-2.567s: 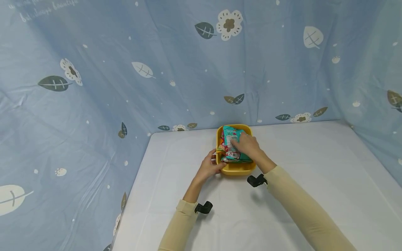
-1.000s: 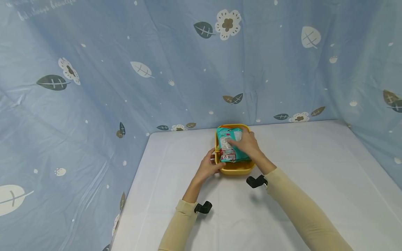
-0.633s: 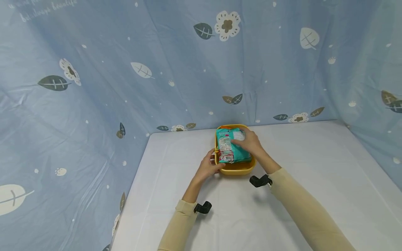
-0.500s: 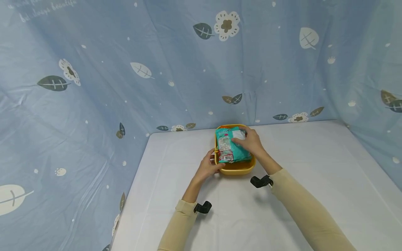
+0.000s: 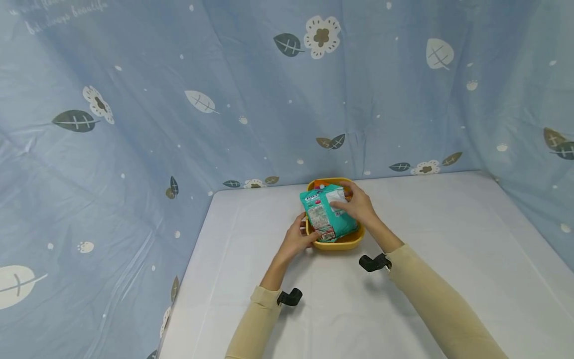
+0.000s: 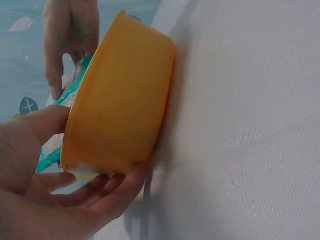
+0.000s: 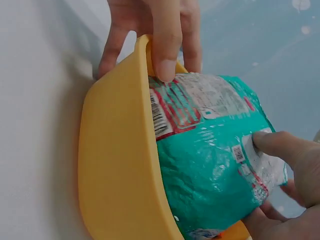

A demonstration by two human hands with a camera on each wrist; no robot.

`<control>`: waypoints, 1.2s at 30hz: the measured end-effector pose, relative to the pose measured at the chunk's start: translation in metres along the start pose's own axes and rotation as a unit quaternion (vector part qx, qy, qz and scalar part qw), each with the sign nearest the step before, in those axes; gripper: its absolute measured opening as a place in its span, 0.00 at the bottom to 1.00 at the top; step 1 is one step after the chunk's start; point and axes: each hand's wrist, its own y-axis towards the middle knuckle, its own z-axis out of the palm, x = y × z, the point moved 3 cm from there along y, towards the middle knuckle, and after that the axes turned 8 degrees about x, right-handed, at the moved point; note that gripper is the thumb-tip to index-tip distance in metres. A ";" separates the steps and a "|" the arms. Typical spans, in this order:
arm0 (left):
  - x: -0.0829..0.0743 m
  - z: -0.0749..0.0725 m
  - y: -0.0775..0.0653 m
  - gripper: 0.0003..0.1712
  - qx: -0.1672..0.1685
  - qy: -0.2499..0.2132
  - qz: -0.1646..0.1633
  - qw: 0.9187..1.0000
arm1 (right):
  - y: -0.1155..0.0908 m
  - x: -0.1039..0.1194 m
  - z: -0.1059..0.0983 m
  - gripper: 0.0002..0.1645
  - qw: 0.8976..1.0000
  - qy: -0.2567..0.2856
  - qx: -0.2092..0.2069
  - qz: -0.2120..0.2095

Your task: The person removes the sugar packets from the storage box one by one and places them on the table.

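A teal snack bag (image 5: 329,219) lies tilted at the mouth of a yellow plastic basin (image 5: 343,246), one corner jutting over the left rim. My right hand (image 5: 360,207) pinches the bag near its far right side; in the right wrist view, the thumb presses its printed face and the other fingers go underneath. On the left, my left hand (image 5: 297,238) grips the basin, thumb over the rim and fingers against the outer wall (image 6: 120,95). The bag's barcode end (image 7: 162,117) sits right by the left thumb. Part of an orange packet (image 5: 319,183) shows behind the bag.
The basin stands on a white-covered table (image 5: 251,219), close to its back edge. A blue patterned curtain (image 5: 251,99) hangs behind and along the left. Black wrist cameras (image 5: 290,297) sit on both sleeves.
My right hand has turned the bag and shifted it toward the left rim and my left thumb. More of the orange packet shows at the back. My left hand stays on the basin.
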 end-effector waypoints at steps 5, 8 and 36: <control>0.000 0.000 0.000 0.47 -0.001 -0.001 0.002 1.000 | -0.003 -0.002 0.000 0.45 0.999 0.017 0.031 0.005; 0.000 0.000 0.000 0.47 -0.001 0.002 0.000 1.000 | -0.005 -0.002 -0.001 0.40 0.999 0.016 0.045 -0.014; -0.009 0.000 -0.008 0.47 0.023 -0.015 -0.019 0.999 | -0.021 -0.009 -0.002 0.39 0.972 -0.060 0.162 -0.158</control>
